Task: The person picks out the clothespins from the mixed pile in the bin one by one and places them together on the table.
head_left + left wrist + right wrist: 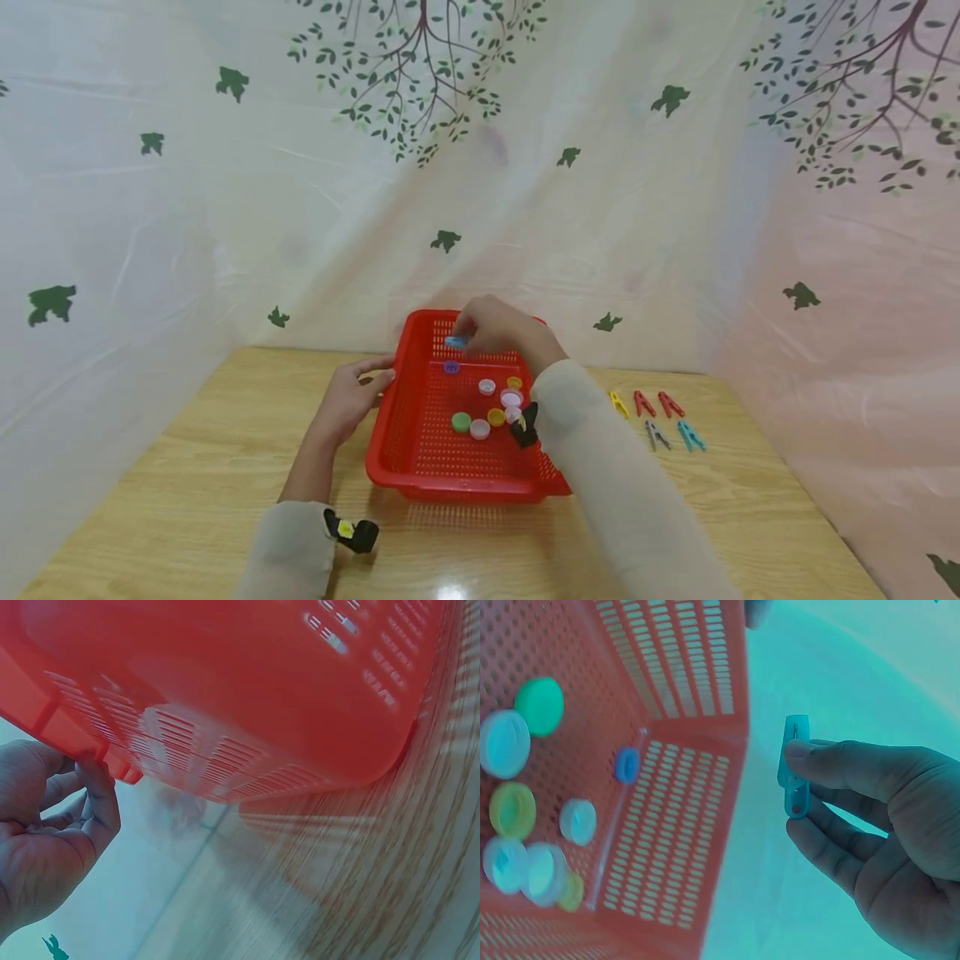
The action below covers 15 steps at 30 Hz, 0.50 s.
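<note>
My right hand [491, 325] is over the far end of a red plastic basket [393, 454], pinching a light blue clothespin [795, 769] between thumb and fingers. The right wrist view shows the clothespin lengthwise, beyond the basket's rim in that view. My left hand [351, 400] grips the basket's left rim, fingertips curled at its edge [90, 761]. On the basket floor lie several bottle caps: a purple one [452, 367] near the far end, a green one [461, 422], yellow ones [497, 417] and whitish ones [480, 429]. My right forearm hides part of the basket's right side.
Right of the basket, several clothespins lie on the wooden table [187, 475]: a yellow one [618, 404], red ones [670, 404], a grey one [657, 435] and a blue one [691, 436]. A pale patterned curtain [337, 208] hangs behind the table and along its sides.
</note>
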### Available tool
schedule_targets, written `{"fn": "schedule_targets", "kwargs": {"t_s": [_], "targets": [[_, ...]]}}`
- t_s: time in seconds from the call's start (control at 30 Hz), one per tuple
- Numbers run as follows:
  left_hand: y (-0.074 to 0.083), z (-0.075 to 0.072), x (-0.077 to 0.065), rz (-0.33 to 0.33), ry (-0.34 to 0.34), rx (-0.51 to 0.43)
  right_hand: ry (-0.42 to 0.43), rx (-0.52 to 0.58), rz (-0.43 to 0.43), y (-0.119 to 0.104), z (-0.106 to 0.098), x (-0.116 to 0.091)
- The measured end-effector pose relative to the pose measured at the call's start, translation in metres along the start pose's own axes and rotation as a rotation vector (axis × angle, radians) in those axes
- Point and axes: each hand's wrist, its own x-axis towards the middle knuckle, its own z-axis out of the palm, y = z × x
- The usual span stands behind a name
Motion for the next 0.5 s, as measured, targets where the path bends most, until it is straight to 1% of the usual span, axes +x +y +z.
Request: {"fn": "schedule_targets", "kwargs": {"t_s": [0.1, 0.23, 0.5], "targets": [[0.000, 0.000, 0.000, 0.002, -0.001, 0.000, 0.019, -0.031, -0.015, 0.003, -0.010, -0.005], [-0.001, -0.001, 0.000, 0.010, -0.003, -0.010, 0.020, -0.038, -0.034, 0.009, -0.021, -0.012], [0.001, 0.000, -0.001, 0.017, -0.016, -0.022, 0.040, -0.096, -0.052, 0.029, -0.037, -0.026]]}}
